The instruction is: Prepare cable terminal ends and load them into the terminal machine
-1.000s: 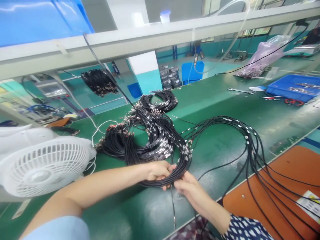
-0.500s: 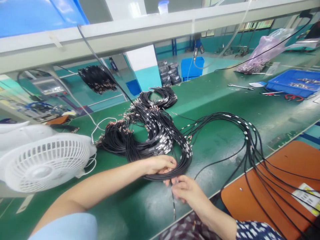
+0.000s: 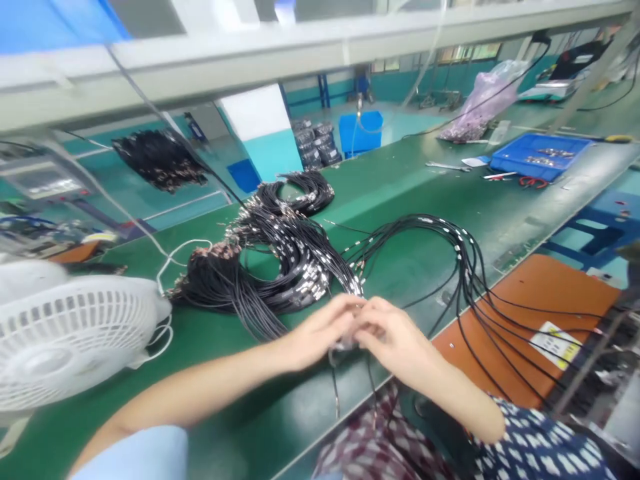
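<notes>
My left hand [image 3: 327, 332] comes in from the left and is closed over the front bend of a bundle of black cables [image 3: 295, 243]. Right beside it, my right hand [image 3: 393, 333] has its fingers curled onto the same bend, the fingertips of both hands nearly touching. Blur and the fingers hide the exact grip point. Two thin cable ends [image 3: 336, 395] dangle below the hands near the table edge. White labels mark many cables of the bundle. Another coiled cable bundle [image 3: 220, 283] lies to the left, with coppery ends.
A white fan [image 3: 75, 333] stands at the left. Loose labelled cables [image 3: 463, 250] arch right over an orange stool seat [image 3: 565, 280]. A smaller cable coil [image 3: 320, 190], a wrench [image 3: 447, 166] and a blue tray [image 3: 515, 160] with metal parts lie farther back on the green table [image 3: 400, 190].
The view has swung to the right. My right hand has risen from below the bundle to its bend, close against my left hand, and both now cover the bend.
</notes>
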Demonstrator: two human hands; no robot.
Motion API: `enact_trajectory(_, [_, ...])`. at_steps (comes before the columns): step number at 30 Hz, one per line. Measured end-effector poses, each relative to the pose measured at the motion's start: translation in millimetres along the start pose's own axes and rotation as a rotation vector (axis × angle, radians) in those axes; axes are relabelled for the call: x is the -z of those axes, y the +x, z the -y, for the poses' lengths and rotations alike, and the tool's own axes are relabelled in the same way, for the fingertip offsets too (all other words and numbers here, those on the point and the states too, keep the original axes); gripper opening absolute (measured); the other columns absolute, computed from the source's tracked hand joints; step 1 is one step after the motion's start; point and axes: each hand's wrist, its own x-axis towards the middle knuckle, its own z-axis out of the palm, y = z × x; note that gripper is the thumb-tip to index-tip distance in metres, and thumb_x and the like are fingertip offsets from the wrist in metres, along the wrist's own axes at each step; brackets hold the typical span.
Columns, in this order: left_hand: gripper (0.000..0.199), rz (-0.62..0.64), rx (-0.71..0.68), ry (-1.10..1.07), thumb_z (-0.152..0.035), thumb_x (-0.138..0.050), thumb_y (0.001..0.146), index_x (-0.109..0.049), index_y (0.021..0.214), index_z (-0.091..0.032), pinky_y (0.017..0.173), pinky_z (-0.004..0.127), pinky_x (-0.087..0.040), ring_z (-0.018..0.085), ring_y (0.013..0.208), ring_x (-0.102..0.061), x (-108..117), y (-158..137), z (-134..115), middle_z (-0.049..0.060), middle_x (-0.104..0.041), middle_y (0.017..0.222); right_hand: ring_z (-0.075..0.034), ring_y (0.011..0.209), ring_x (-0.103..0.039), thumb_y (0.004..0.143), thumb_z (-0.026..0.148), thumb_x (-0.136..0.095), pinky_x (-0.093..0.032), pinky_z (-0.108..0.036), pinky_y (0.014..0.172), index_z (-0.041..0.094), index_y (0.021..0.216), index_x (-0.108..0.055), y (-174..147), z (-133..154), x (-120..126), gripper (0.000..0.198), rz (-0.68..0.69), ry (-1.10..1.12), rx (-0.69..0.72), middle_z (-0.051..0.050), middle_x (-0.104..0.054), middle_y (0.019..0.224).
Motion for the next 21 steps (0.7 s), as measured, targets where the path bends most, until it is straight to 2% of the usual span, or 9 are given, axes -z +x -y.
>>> enact_trajectory(5, [0.058, 0.099, 0.172, -0.380, -0.064, -0.056, 0.084, -0.044, 0.120, -0.020, 0.055, 0.031, -0.051, 0.020, 0.061, -0.067, -25.9, 16.2, 4.0, 0.005, -0.065, 0.077, -0.021, 0.079, -0.061, 0.089, 0.021, -0.053, -0.048, -0.034, 0.074, 0.023, 0.098, -0.068, 3.8, -0.8, -2.5, 0.018, -0.378, -0.417, 0.237, -0.005, -0.069, 0.090])
enact_trajectory(7, [0.056, -0.012, 0.105, -0.254, -0.062, -0.060, 0.079, -0.052, 0.110, -0.015, 0.047, 0.028, -0.046, 0.018, 0.049, -0.061, -14.6, 21.7, -3.1, 0.004, -0.062, 0.064, -0.020, 0.080, -0.061, 0.089, 0.028, -0.055, -0.050, -0.032, 0.071, 0.025, 0.111, -0.061, 6.0, -5.0, 3.4, 0.023, -0.413, -0.413, 0.243, -0.005, -0.069, 0.097])
enact_trajectory(9, [0.043, -0.235, -0.038, -0.055, -0.054, -0.061, 0.078, -0.059, 0.088, -0.012, 0.041, 0.025, -0.036, 0.012, 0.041, -0.049, 5.2, 19.8, -25.5, 0.000, -0.052, 0.053, -0.019, 0.087, -0.062, 0.090, 0.033, -0.055, -0.052, -0.030, 0.073, 0.026, 0.123, -0.052, 6.7, -8.7, 11.5, 0.034, -0.441, -0.343, 0.264, -0.006, -0.065, 0.113])
enact_trajectory(11, [0.033, -0.458, -0.196, 0.075, -0.046, -0.061, 0.079, -0.055, 0.070, -0.015, 0.040, 0.023, -0.026, 0.008, 0.039, -0.035, 30.3, 10.1, -66.8, -0.006, -0.038, 0.048, -0.018, 0.089, -0.062, 0.093, 0.037, -0.051, -0.052, -0.029, 0.075, 0.026, 0.126, -0.048, 5.2, -12.3, 17.4, 0.035, -0.471, -0.304, 0.277, -0.006, -0.064, 0.117])
enact_trajectory(13, [0.026, -0.673, -0.400, 0.187, -0.039, -0.063, 0.079, -0.053, 0.069, -0.017, 0.047, 0.023, -0.030, 0.009, 0.050, -0.040, 59.8, -4.7, -126.2, -0.004, -0.042, 0.057, -0.016, 0.082, -0.062, 0.094, 0.039, -0.049, -0.052, -0.029, 0.073, 0.026, 0.122, -0.048, 2.3, -15.7, 17.9, 0.030, -0.454, -0.295, 0.240, -0.004, -0.066, 0.109])
enact_trajectory(16, [0.033, -0.977, -0.740, 0.359, -0.041, -0.061, 0.086, -0.042, 0.067, -0.021, 0.075, 0.028, -0.042, 0.015, 0.097, -0.052, 113.7, -27.2, -232.3, -0.002, -0.050, 0.077, -0.015, 0.071, -0.061, 0.096, 0.039, -0.046, -0.053, -0.027, 0.068, 0.025, 0.120, -0.048, -3.6, -15.4, 8.3, 0.028, -0.323, -0.294, 0.186, -0.002, -0.066, 0.091])
enact_trajectory(18, [0.035, -1.308, -0.938, 0.927, -0.043, -0.055, 0.089, -0.041, 0.064, -0.022, 0.095, 0.037, -0.038, 0.019, 0.120, -0.047, 155.6, -36.9, -294.7, -0.001, -0.057, 0.094, -0.016, 0.072, -0.062, 0.097, 0.036, -0.045, -0.053, -0.027, 0.068, 0.025, 0.120, -0.049, -10.3, -8.7, -0.5, 0.025, -0.232, -0.283, 0.207, -0.001, -0.064, 0.088])
enact_trajectory(19, [0.037, -1.421, -0.887, 1.113, -0.044, -0.052, 0.089, -0.041, 0.061, -0.022, 0.104, 0.043, -0.030, 0.022, 0.130, -0.041, 177.1, -39.8, -318.5, 0.000, -0.059, 0.100, -0.015, 0.074, -0.063, 0.097, 0.033, -0.045, -0.053, -0.028, 0.071, 0.025, 0.119, -0.049, -14.5, -3.8, -4.1, 0.023, -0.195, -0.278, 0.232, -0.002, -0.063, 0.092])
enact_trajectory(21, [0.041, -1.448, -0.569, 1.255, -0.042, -0.053, 0.086, -0.041, 0.053, -0.020, 0.110, 0.050, -0.013, 0.025, 0.139, -0.032, 216.5, -43.2, -348.0, 0.000, -0.066, 0.092, -0.015, 0.079, -0.063, 0.097, 0.026, -0.044, -0.053, -0.029, 0.076, 0.025, 0.117, -0.051, -23.7, 6.5, -8.0, 0.021, -0.146, -0.278, 0.290, -0.004, -0.062, 0.106])
